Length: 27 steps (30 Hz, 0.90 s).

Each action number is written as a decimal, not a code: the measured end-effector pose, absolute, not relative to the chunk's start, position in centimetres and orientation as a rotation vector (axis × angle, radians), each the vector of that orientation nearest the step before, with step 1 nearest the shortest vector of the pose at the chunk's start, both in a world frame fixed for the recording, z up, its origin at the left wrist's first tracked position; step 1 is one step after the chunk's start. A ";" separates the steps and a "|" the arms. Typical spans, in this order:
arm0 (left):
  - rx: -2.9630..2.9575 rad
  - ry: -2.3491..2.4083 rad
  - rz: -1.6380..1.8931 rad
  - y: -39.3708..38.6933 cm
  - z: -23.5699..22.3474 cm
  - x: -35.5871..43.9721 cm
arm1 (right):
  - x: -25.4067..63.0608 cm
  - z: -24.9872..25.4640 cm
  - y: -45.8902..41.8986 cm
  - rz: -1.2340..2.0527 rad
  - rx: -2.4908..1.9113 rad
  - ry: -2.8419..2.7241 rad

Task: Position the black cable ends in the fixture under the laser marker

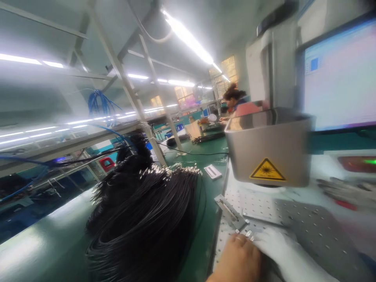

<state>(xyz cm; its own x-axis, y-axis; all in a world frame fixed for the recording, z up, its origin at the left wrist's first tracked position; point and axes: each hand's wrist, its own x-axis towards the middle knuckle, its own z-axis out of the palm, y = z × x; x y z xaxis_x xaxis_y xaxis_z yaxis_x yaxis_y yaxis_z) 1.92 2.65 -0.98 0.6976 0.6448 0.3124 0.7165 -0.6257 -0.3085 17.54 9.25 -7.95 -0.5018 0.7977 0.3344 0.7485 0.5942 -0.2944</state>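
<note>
My left hand [239,258] is at the bottom, its fingers curled together against small silver metal pieces [249,234]. What lies inside the fingers is hidden. Close beside it on the right, a smeared white shape [282,246] looks like my right hand in a white glove; its fingers cannot be made out. Just beyond the hands, a slotted metal fixture [232,213] lies on a perforated metal plate [260,203]. To the left, a big bundle of black cables [147,223] with shiny metal ends is heaped on the green table [38,250].
A grey metal housing [268,149] with a yellow laser warning sign overhangs the plate. A monitor [340,78] stands at right. A small white slotted block [212,172] lies beyond the cables. Another person [235,98] sits farther back. A slanted frame post [126,82] rises at left.
</note>
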 end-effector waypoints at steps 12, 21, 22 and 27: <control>-2.439 -0.938 -0.875 3.0 -3.3 1.3 | 20.0 1.3 7.4 0.721 -0.951 -2.407; -2.224 -1.434 -0.822 2.1 -5.6 1.3 | 19.9 1.6 7.5 0.929 -0.922 -2.259; -2.194 -1.492 -0.805 2.4 -6.3 1.3 | 19.7 1.8 7.5 0.919 -1.009 -2.276; -2.121 -1.698 -0.534 3.8 -9.3 1.5 | 17.7 3.0 7.7 0.732 -1.365 -2.348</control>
